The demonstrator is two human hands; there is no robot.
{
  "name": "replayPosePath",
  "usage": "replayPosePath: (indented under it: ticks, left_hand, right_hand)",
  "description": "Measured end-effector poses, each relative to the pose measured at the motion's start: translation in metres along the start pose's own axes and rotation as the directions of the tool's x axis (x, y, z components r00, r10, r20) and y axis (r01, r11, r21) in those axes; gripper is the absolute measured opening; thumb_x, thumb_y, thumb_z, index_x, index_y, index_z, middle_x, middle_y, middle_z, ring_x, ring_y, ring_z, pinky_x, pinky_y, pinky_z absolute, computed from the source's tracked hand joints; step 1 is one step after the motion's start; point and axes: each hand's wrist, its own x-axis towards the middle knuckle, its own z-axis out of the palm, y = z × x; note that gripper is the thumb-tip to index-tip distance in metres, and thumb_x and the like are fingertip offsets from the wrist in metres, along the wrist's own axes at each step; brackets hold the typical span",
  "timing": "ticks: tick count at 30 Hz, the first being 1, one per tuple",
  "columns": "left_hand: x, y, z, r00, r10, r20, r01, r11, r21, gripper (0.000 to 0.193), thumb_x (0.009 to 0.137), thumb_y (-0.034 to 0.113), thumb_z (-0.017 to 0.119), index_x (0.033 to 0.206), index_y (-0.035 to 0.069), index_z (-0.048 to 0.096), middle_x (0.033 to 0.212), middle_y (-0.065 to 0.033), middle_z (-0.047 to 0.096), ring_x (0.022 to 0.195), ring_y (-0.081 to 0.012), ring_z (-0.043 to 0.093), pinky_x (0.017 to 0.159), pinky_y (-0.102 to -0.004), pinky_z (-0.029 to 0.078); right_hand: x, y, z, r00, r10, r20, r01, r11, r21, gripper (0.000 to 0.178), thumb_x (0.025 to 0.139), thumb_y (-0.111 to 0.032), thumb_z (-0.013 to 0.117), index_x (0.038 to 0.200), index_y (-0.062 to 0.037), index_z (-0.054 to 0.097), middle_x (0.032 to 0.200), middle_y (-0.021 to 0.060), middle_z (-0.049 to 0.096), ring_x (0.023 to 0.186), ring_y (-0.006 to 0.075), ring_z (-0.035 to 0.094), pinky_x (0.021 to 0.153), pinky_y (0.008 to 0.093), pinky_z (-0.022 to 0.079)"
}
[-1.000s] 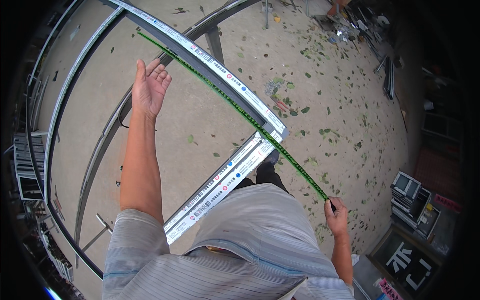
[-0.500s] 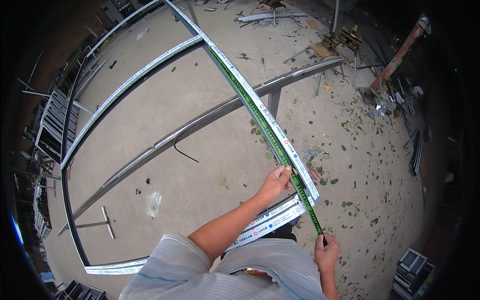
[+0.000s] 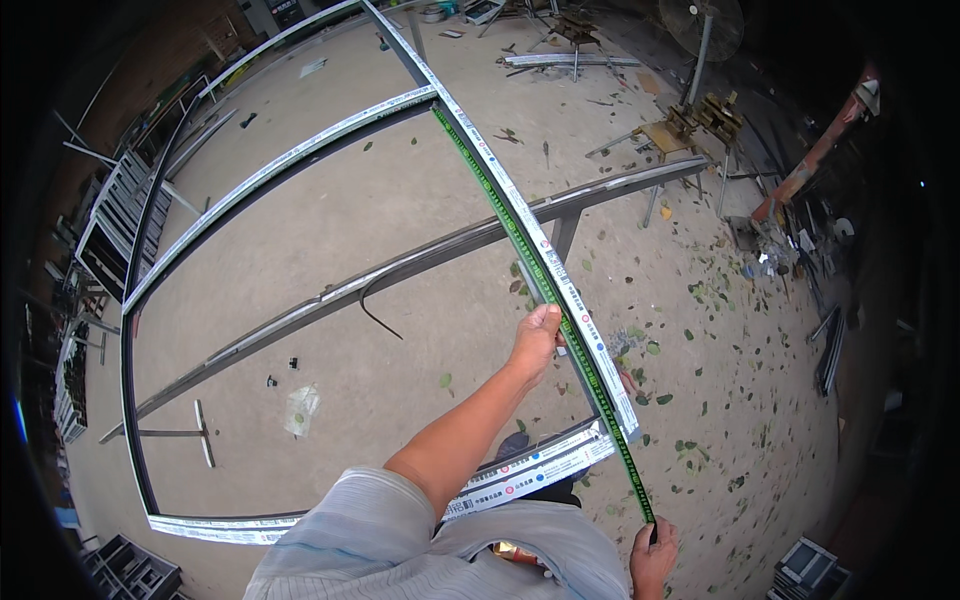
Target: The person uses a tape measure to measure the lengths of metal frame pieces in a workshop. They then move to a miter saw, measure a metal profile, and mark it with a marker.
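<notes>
A large rectangular metal frame (image 3: pixel 500 173), faced with white printed film, stretches out in front of me. Along the inner side of its right bar runs the green blade of a tape measure (image 3: pixel 530 255), from near the crossbar (image 3: pixel 330 127) past the near right corner. My left hand (image 3: pixel 537 338) is closed at the middle of that bar, thumb pressed on the blade. Beyond the near corner, low at the right, my right hand (image 3: pixel 653 562) is closed round the near end of the tape. Its palm hides most of what it grips there.
Under the frame a long grey metal beam (image 3: pixel 420 258) crosses diagonally on a support. Leaves and scraps lie on the concrete floor at right. Metal stands (image 3: pixel 690 125) and a pedestal fan (image 3: pixel 703 50) are at the far right; stacked profiles (image 3: pixel 120 225) lean at left.
My left hand has slid farther up the bar, away from the near corner. The right hand has moved lower, toward me. The whole view has shifted slightly.
</notes>
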Motion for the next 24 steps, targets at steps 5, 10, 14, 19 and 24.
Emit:
replayPosePath:
  ticks: [5, 10, 14, 19, 24]
  left_hand:
    - [0.037, 0.018, -0.027, 0.999, -0.002, -0.041, 0.004, 0.999, 0.051, 0.032, 0.12, 0.038, 0.053, 0.11, 0.014, 0.072, 0.096, 0.0044, 0.072, 0.081, -0.0078, 0.061, 0.083, -0.0315, 0.054]
    - [0.034, 0.031, -0.014, 0.992, -0.063, -0.109, 0.058, 0.997, -0.049, 0.029, 0.12, 0.037, 0.053, 0.11, 0.015, 0.068, 0.1, 0.0016, 0.073, 0.088, -0.0124, 0.068, 0.085, -0.0349, 0.056]
    - [0.031, 0.031, -0.01, 0.992, -0.09, -0.091, 0.089, 0.996, -0.024, 0.029, 0.12, 0.038, 0.053, 0.109, 0.015, 0.067, 0.102, 0.0005, 0.074, 0.09, -0.0141, 0.07, 0.086, -0.0363, 0.057]
    - [0.029, 0.027, -0.012, 0.992, -0.104, -0.066, 0.104, 0.995, -0.009, 0.03, 0.12, 0.039, 0.052, 0.115, 0.014, 0.068, 0.105, 0.0001, 0.074, 0.092, -0.0144, 0.07, 0.088, -0.0372, 0.058]
    - [0.03, 0.028, -0.007, 0.991, -0.122, -0.051, 0.122, 0.993, -0.005, 0.032, 0.121, 0.039, 0.051, 0.123, 0.013, 0.068, 0.109, 0.0, 0.073, 0.096, -0.0146, 0.069, 0.091, -0.0381, 0.058]
  right_hand:
    - [-0.021, 0.017, -0.026, 0.923, 0.248, 0.293, -0.213, 0.966, -0.149, 0.046, 0.109, -0.045, 0.06, 0.132, -0.0074, 0.076, 0.125, 0.0324, 0.073, 0.109, 0.0521, 0.071, 0.093, 0.0601, 0.058]
    - [-0.016, -0.022, -0.023, 0.979, 0.134, 0.153, -0.115, 0.985, -0.127, 0.04, 0.11, -0.04, 0.061, 0.125, -0.0074, 0.078, 0.115, 0.0271, 0.077, 0.102, 0.0496, 0.073, 0.09, 0.0588, 0.058]
    - [-0.011, -0.032, -0.014, 0.995, 0.07, 0.064, -0.062, 0.99, -0.128, 0.038, 0.11, -0.039, 0.061, 0.115, -0.0072, 0.081, 0.109, 0.0258, 0.077, 0.1, 0.0493, 0.073, 0.088, 0.0588, 0.058]
    - [-0.002, -0.028, 0.004, 0.998, 0.048, 0.027, -0.047, 0.998, -0.05, 0.024, 0.104, -0.022, 0.067, 0.11, -0.0018, 0.079, 0.099, 0.0232, 0.071, 0.091, 0.0458, 0.07, 0.08, 0.0541, 0.055]
    - [0.005, -0.043, 0.008, 0.999, 0.024, -0.045, -0.025, 0.999, -0.023, 0.02, 0.103, -0.02, 0.068, 0.106, -0.0016, 0.076, 0.099, 0.0215, 0.069, 0.088, 0.0473, 0.069, 0.077, 0.0554, 0.053]
